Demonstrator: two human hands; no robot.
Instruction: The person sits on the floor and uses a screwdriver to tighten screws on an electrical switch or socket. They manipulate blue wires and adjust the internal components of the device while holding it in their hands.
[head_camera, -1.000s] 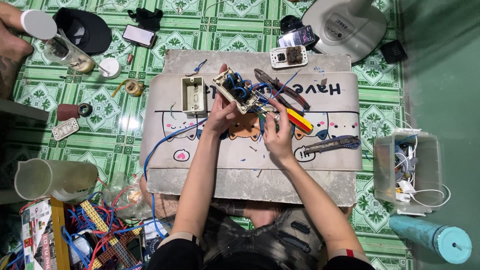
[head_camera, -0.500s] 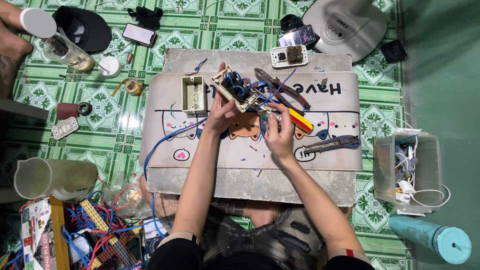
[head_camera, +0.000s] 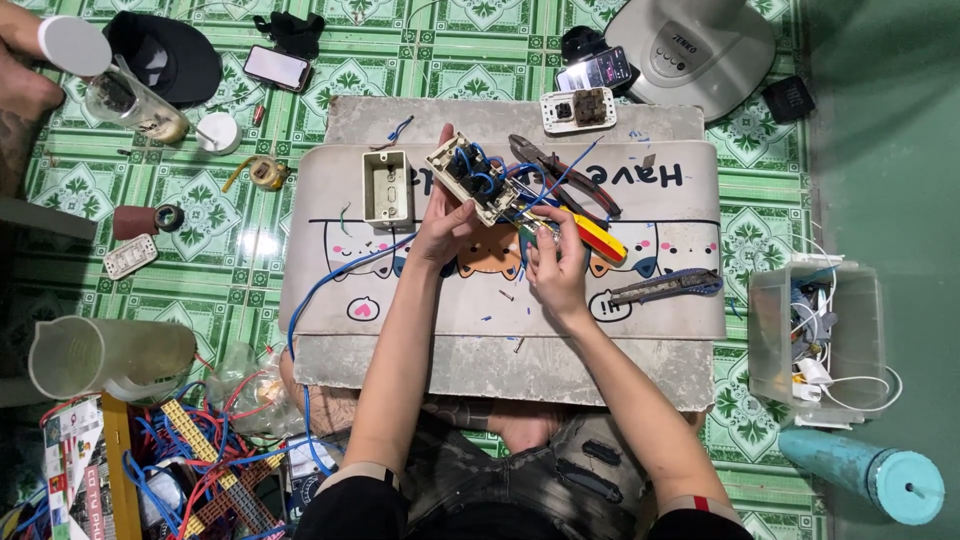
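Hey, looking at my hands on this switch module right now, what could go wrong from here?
The left hand alone props the switch module tilted while the right hand works a screwdriver at its edge; a slip could jab the left fingers. Loose screws on the mat might roll off and vanish. The blue wire trailing off the mat could snag an arm and tug the module.
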